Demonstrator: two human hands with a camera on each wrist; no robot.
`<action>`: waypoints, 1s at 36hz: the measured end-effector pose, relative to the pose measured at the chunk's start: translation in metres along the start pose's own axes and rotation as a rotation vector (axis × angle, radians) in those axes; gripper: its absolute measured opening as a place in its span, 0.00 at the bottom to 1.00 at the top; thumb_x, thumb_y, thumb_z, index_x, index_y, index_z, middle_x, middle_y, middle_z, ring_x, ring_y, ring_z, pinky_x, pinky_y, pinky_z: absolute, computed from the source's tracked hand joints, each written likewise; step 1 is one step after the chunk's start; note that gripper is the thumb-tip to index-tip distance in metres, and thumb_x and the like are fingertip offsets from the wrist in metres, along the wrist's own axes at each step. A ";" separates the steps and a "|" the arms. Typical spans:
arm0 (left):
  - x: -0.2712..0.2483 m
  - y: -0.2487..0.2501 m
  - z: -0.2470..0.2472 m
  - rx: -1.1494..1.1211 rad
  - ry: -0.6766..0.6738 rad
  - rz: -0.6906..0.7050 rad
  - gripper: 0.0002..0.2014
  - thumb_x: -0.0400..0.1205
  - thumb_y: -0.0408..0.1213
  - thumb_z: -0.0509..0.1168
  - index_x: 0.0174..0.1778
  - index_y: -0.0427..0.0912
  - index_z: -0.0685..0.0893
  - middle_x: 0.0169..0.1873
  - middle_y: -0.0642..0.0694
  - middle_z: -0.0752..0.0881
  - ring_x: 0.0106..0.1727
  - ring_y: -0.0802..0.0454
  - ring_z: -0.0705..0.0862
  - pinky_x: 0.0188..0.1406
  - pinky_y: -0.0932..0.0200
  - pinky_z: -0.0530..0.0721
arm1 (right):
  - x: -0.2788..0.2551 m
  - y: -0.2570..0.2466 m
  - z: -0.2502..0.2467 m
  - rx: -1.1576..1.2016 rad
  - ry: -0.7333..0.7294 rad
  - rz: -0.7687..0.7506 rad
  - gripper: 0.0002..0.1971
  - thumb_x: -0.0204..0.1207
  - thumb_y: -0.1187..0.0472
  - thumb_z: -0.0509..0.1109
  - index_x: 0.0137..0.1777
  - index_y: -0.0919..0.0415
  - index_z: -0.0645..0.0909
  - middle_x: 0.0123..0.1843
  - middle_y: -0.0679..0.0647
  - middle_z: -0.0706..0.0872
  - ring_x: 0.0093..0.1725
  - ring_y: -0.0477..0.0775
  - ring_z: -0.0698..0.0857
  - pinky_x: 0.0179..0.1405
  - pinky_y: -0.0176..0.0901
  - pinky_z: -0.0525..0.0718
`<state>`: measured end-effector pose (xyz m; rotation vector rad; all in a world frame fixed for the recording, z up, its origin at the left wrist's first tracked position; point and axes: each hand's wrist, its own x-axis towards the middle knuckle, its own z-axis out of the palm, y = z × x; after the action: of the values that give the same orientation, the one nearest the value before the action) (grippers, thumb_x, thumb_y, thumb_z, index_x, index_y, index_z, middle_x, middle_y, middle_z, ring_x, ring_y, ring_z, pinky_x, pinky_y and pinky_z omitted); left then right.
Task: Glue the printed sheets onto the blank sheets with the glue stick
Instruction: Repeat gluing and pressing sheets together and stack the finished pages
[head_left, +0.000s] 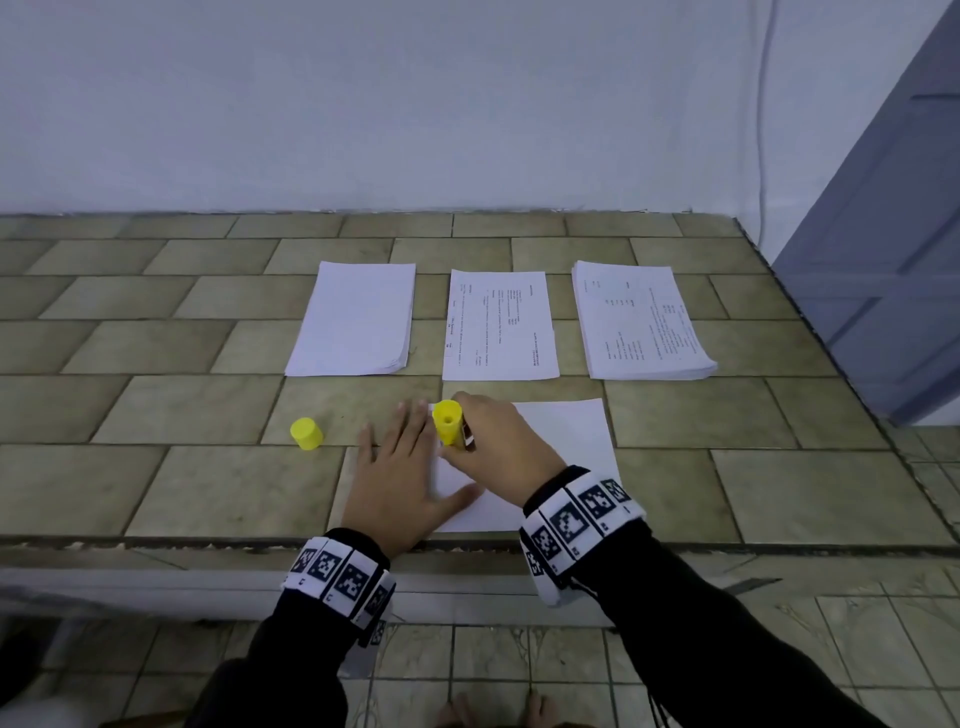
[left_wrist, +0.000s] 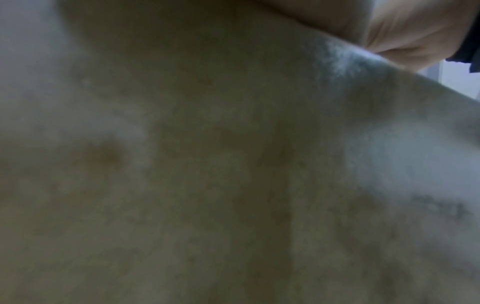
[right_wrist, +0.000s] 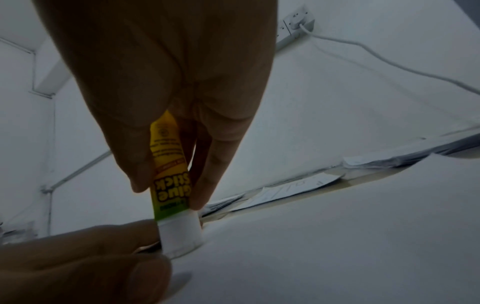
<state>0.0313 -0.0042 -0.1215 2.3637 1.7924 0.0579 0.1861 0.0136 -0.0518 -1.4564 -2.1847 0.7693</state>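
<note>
Leftmost, a yellow cap (head_left: 306, 434) lies on its side on the tiled counter (head_left: 156, 488), well apart from the sheets and to the left of both hands.

Far row, left to right: a stack of blank sheets (head_left: 356, 319); a single printed sheet (head_left: 498, 325); a thicker stack of printed sheets (head_left: 641, 322). All three lie flat, apart from one another, with bare tile between them.

Near row: one blank sheet (head_left: 566, 436) lies flat close to the counter's front edge. It shows white and plain in the right wrist view (right_wrist: 337, 246).

Left hand (head_left: 400, 478): fingers spread and straight, palm down, pressing on the left part of the near blank sheet, with the thumb stretched out across the paper. Left wrist view is blurred, showing only mottled tile close up and a bit of the hand at the top right corner.

Right hand (head_left: 498, 441): just to the right of the left hand, nearly touching it. Its fingers are curled round the glue stick (head_left: 448, 420), thumb on one side and fingers on the other, as the right wrist view shows (right_wrist: 168, 164). The stick stands nearly upright, yellow base up, white end down on the sheet's top left area. The label reads "Glue stick". In the right wrist view, the left hand's fingertips (right_wrist: 140, 267) lie on the paper right beside the stick's white end.

Both wrists wear bands with black-and-white markers (head_left: 576, 519) over dark sleeves.

Far right: a grey-blue door (head_left: 883, 260) and a cable down the white wall (head_left: 761, 130).
</note>
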 end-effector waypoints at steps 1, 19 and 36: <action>0.000 0.000 0.000 0.007 -0.005 -0.006 0.59 0.66 0.83 0.26 0.88 0.46 0.46 0.88 0.50 0.48 0.87 0.51 0.38 0.82 0.36 0.36 | -0.001 0.002 -0.002 -0.008 0.003 0.004 0.12 0.75 0.59 0.74 0.49 0.56 0.72 0.49 0.59 0.83 0.50 0.59 0.82 0.47 0.47 0.78; -0.001 -0.002 0.003 -0.009 0.032 0.000 0.56 0.71 0.78 0.22 0.87 0.43 0.49 0.87 0.50 0.46 0.87 0.50 0.41 0.84 0.36 0.38 | -0.075 0.077 -0.065 0.014 0.307 0.223 0.09 0.72 0.64 0.73 0.37 0.64 0.76 0.34 0.56 0.84 0.36 0.52 0.84 0.41 0.51 0.85; 0.000 -0.005 0.006 -0.101 0.110 0.008 0.35 0.85 0.54 0.33 0.85 0.42 0.62 0.85 0.48 0.58 0.86 0.47 0.55 0.82 0.34 0.48 | -0.059 0.017 -0.016 0.171 0.006 -0.035 0.08 0.73 0.59 0.74 0.41 0.57 0.76 0.43 0.53 0.83 0.42 0.52 0.84 0.46 0.55 0.86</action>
<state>0.0275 -0.0032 -0.1281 2.3383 1.7827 0.2780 0.2295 -0.0325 -0.0521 -1.3313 -2.0782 0.9136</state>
